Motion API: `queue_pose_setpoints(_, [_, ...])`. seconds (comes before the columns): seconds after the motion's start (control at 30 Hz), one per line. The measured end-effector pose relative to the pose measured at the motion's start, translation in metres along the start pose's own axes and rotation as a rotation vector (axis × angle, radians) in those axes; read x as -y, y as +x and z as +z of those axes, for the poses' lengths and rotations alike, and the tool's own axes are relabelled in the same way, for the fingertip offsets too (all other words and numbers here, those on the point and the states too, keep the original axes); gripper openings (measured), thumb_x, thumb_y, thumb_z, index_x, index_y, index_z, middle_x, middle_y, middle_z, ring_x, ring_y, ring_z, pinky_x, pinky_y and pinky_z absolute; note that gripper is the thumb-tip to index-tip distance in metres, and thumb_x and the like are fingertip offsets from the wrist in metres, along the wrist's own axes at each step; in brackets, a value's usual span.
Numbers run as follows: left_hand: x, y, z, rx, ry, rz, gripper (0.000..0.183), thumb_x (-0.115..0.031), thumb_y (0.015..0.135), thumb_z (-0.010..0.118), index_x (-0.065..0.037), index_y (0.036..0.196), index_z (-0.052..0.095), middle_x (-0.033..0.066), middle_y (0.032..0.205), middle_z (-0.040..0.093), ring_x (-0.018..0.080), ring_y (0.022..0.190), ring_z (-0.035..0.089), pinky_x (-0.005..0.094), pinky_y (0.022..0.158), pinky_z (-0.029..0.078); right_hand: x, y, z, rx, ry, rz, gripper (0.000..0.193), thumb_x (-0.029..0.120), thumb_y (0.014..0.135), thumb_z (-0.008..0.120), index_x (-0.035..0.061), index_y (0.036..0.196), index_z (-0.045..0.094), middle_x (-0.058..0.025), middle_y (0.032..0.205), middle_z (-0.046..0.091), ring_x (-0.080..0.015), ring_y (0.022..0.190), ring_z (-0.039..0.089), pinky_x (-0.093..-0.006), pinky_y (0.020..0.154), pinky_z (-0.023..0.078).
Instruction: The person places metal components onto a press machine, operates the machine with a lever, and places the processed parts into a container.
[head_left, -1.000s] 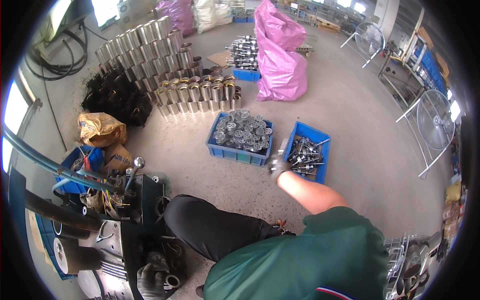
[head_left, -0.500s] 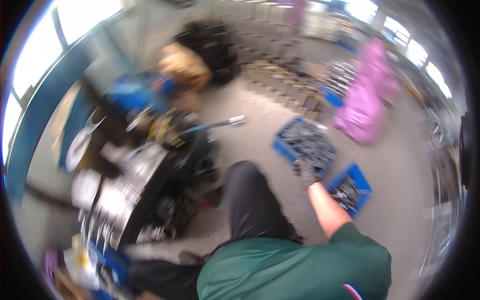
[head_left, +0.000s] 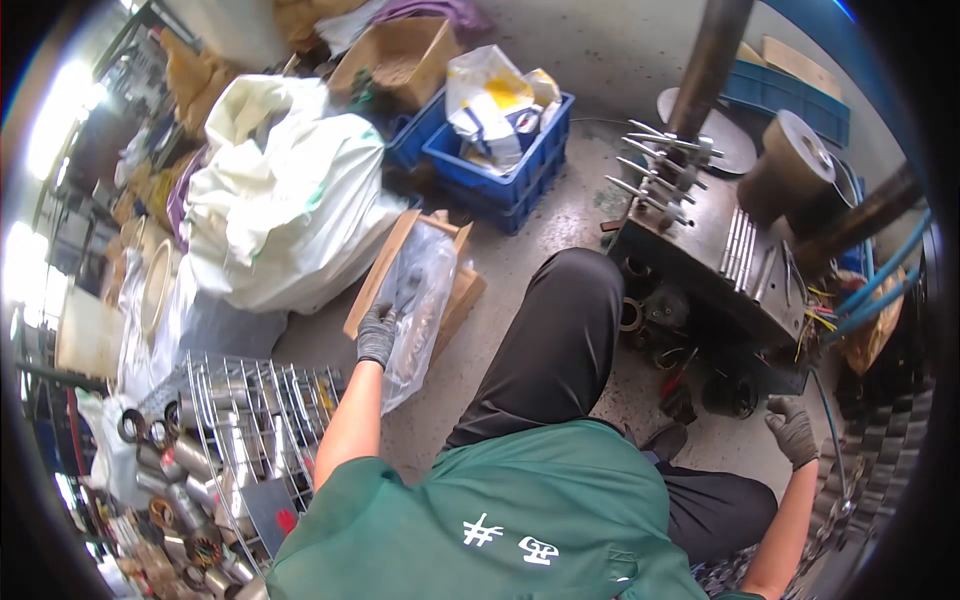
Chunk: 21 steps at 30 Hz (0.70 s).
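One hand (head_left: 378, 335) at bag's (head_left: 420, 300) edge

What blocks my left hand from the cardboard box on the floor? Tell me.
The clear plastic bag does. The gloved left hand grips its edge, and the bag lines the cardboard box and spills over its near side.

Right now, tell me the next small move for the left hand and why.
Probably close the gloved left hand on the clear plastic bag and lift it a little: the fingers already rest on its edge, and it lies loose across the open brown cardboard box. The right hand hangs free.
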<state>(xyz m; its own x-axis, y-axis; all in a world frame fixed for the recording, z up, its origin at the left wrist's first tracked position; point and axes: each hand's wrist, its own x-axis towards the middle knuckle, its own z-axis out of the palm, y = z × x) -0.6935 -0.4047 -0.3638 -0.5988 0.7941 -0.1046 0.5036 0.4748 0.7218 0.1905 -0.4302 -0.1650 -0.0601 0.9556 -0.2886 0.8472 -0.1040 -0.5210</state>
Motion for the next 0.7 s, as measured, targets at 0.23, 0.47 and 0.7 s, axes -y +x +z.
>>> queue_pose_setpoints(0.23, [0.011,-0.037,-0.006,0.000,0.396,0.004,0.022,-0.021,0.098,0.071,-0.009,0.115,0.077,0.0154,0.107,0.078,0.0284,0.100,0.074,0.0397,0.094,0.056,0.015,0.034,0.042,0.428,-0.067,0.075,0.037,0.017,0.090,0.077,-0.0016,0.121,0.070,-0.0177,0.113,0.076,-0.0296,0.106,0.072,-0.0406,0.093,0.057])
queue_pose_setpoints(0.47, [-0.016,0.015,0.040,0.201,0.208,0.308,0.032,-0.008,0.100,0.059,-0.010,0.130,0.070,0.0216,0.125,0.072,0.0339,0.116,0.069,0.0423,0.101,0.053,0.022,0.054,0.034,0.297,0.260,0.088,0.034,0.007,0.093,0.068,-0.0047,0.125,0.066,-0.0133,0.108,0.076,-0.0233,0.100,0.070,-0.0368,0.091,0.057])
queue_pose_setpoints(0.7, [0.004,0.060,0.042,0.398,0.473,0.054,0.069,-0.024,0.096,0.066,-0.014,0.160,0.042,0.0215,0.160,0.046,0.0367,0.148,0.043,0.0423,0.123,0.036,0.023,0.056,0.027,0.264,-0.016,0.070,0.036,0.007,0.095,0.067,-0.0061,0.129,0.064,-0.0164,0.115,0.075,-0.0269,0.106,0.071,-0.0383,0.093,0.057])
